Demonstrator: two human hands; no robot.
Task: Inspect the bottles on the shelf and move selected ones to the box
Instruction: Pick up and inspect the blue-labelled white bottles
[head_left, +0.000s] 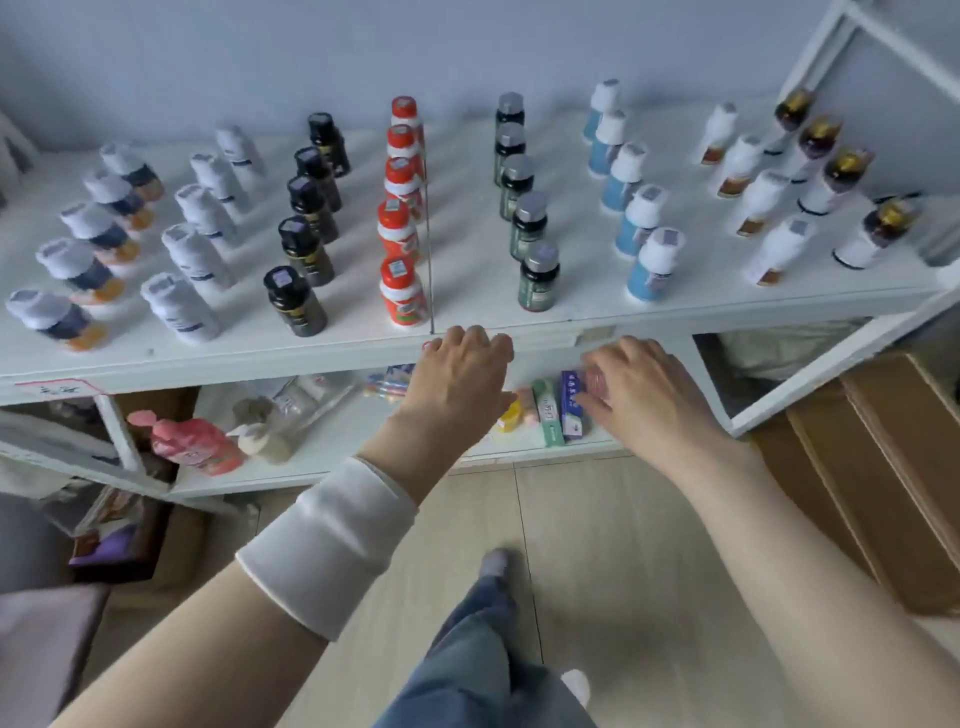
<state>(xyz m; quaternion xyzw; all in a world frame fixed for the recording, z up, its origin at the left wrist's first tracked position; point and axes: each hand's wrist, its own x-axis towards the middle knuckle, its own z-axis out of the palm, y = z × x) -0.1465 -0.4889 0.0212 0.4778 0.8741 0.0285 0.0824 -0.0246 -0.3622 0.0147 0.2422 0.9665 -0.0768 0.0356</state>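
Floor (597, 545) and a trouser leg (467, 649) lie nearest, with both forearms reaching out over them. The left arm wears a white wristband (327, 545). The left hand (462, 374) hovers at the front lip of the shelf (260, 358), fingers lightly bent and apart, gripping nothing. The right hand (641, 392) sits a little lower, in front of the small cartons (558, 410) on the lower shelf. Its fingers are loose too and seem to hold nothing, though a pink blur at its fingertips cannot be made out.

Just beyond the left hand stand the front bottles of each file: an orange bottle (402, 293), a black bottle (295, 301) to its left and a dark green bottle (538, 278) to its right. A blue bottle (652, 267) stands further right. All are upright and close-packed front to back, with more rows running back to the wall. The cardboard box (893, 467) stands on the floor, low to the right.

The step looks like choosing a first bottle to check. It is best to take a front bottle, since reaching over it risks toppling its file. Grip the body rather than the cap, lift straight up clear of its neighbour, then turn the label toward the eyes. The right hand is the better placed to carry a chosen bottle to the box.
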